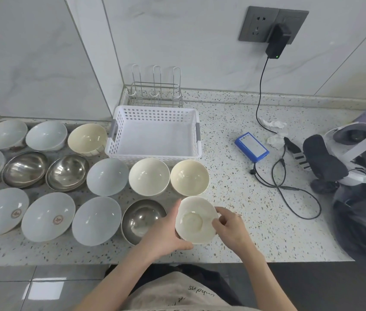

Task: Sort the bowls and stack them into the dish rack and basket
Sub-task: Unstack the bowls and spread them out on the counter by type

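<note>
Your left hand [166, 232] and right hand [229, 225] grip a cream bowl [195, 221] by its rim; tilted, it could slip onto the steel bowl [141, 218] beside it

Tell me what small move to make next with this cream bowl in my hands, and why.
Probably lift the small cream bowl forward into the white perforated plastic basket. The left hand and right hand both grip its rim, the basket holds nothing, and two matching cream bowls stand just before it.
</note>
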Demonstrator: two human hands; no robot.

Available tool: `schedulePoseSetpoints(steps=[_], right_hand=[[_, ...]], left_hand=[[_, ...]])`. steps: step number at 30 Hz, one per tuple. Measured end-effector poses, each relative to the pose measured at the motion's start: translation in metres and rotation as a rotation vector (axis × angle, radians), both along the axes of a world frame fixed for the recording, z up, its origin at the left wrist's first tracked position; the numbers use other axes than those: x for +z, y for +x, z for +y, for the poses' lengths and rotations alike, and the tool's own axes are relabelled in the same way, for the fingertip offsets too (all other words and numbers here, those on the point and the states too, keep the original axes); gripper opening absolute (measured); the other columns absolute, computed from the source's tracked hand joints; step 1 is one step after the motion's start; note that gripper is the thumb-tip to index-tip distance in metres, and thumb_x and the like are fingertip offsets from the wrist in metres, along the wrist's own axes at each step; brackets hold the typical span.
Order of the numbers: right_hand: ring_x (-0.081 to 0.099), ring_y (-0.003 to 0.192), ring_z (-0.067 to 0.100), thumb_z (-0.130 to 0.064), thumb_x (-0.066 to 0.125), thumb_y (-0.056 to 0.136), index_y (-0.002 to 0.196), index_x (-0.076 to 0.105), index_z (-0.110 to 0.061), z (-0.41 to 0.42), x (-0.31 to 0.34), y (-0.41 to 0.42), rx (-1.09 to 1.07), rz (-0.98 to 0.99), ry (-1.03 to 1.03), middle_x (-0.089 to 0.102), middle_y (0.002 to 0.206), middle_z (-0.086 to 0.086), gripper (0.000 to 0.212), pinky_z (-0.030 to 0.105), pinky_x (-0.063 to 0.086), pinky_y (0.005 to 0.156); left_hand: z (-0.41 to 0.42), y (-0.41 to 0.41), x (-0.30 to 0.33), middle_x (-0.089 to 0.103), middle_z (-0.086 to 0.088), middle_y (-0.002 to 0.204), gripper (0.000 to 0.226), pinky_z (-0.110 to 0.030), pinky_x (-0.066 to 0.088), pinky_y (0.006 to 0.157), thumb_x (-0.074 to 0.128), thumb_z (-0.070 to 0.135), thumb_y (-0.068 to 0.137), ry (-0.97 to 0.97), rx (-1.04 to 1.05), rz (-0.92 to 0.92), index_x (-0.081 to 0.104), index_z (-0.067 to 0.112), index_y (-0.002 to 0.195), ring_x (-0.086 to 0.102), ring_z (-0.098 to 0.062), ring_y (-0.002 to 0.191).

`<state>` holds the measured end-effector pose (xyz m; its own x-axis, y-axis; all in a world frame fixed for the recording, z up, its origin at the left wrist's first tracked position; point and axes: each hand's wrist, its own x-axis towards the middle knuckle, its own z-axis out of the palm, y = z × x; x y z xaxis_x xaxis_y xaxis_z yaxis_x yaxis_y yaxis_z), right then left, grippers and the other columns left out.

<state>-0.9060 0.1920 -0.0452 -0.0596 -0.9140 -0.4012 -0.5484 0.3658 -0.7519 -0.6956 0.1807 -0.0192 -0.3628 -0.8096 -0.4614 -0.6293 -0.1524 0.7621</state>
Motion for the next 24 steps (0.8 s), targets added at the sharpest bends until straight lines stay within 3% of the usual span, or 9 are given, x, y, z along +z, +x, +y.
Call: schedulePoseSetpoints(steps=[2, 6, 11, 16, 21, 24], right_hand=[[0.046, 0.052, 0.010, -0.013, 0.052, 0.088, 0.109, 0.062, -0.037, 0.000, -0.001, 0.002, 0.004, -0.001, -0.001, 0.062, 0.069, 0.020, 0.033, 0.020, 0.040, 0.046], [0.041, 0.047, 0.006, -0.013, 0.052, 0.088, 0.114, 0.063, -0.033, -0.002, -0.002, 0.004, 0.026, 0.001, -0.003, 0.054, 0.060, 0.006, 0.035, 0.018, 0.037, 0.042], [0.039, 0.043, 0.006, -0.012, 0.051, 0.088, 0.117, 0.063, -0.027, -0.004, -0.001, 0.008, 0.063, 0.028, -0.008, 0.046, 0.053, -0.003, 0.035, 0.016, 0.033, 0.040], [0.039, 0.043, 0.005, -0.016, 0.052, 0.088, 0.116, 0.062, -0.030, -0.005, 0.000, 0.007, 0.055, 0.023, 0.010, 0.048, 0.052, -0.004, 0.032, 0.017, 0.034, 0.040], [0.039, 0.044, 0.005, -0.017, 0.052, 0.088, 0.114, 0.061, -0.030, -0.005, 0.000, 0.007, 0.053, 0.014, 0.038, 0.043, 0.048, -0.010, 0.031, 0.019, 0.034, 0.041], [0.041, 0.048, 0.008, -0.019, 0.051, 0.088, 0.116, 0.060, -0.030, -0.005, 0.003, 0.007, 0.063, 0.018, 0.065, 0.044, 0.051, -0.008, 0.031, 0.021, 0.035, 0.042]], left_hand=[[0.000, 0.002, -0.003, 0.064, 0.017, 0.095, 0.108, -0.025, 0.052, 0.067, 0.082, 0.037, 0.060, -0.031, -0.026, -0.071, 0.014, 0.048, 0.143, 0.064, -0.002, 0.078], [0.000, 0.002, -0.006, 0.065, 0.012, 0.093, 0.104, -0.035, 0.057, 0.073, 0.082, 0.037, 0.064, -0.065, -0.045, -0.136, 0.011, 0.046, 0.139, 0.066, -0.010, 0.080], [0.001, 0.005, -0.014, 0.056, 0.011, 0.092, 0.119, -0.028, 0.053, 0.071, 0.082, 0.039, 0.071, -0.049, -0.068, -0.243, -0.007, 0.039, 0.150, 0.062, -0.011, 0.081], [0.001, 0.006, -0.017, 0.048, 0.021, 0.079, 0.113, -0.016, 0.042, 0.054, 0.082, 0.041, 0.069, -0.062, -0.076, -0.238, -0.007, 0.053, 0.138, 0.055, 0.002, 0.067], [0.001, 0.005, -0.013, 0.050, 0.021, 0.079, 0.110, -0.016, 0.041, 0.052, 0.082, 0.041, 0.069, -0.045, -0.075, -0.231, -0.006, 0.058, 0.132, 0.055, 0.001, 0.065], [0.001, 0.005, -0.013, 0.053, 0.015, 0.088, 0.117, -0.019, 0.046, 0.057, 0.081, 0.041, 0.070, -0.021, -0.084, -0.250, -0.011, 0.052, 0.141, 0.058, -0.003, 0.070]])
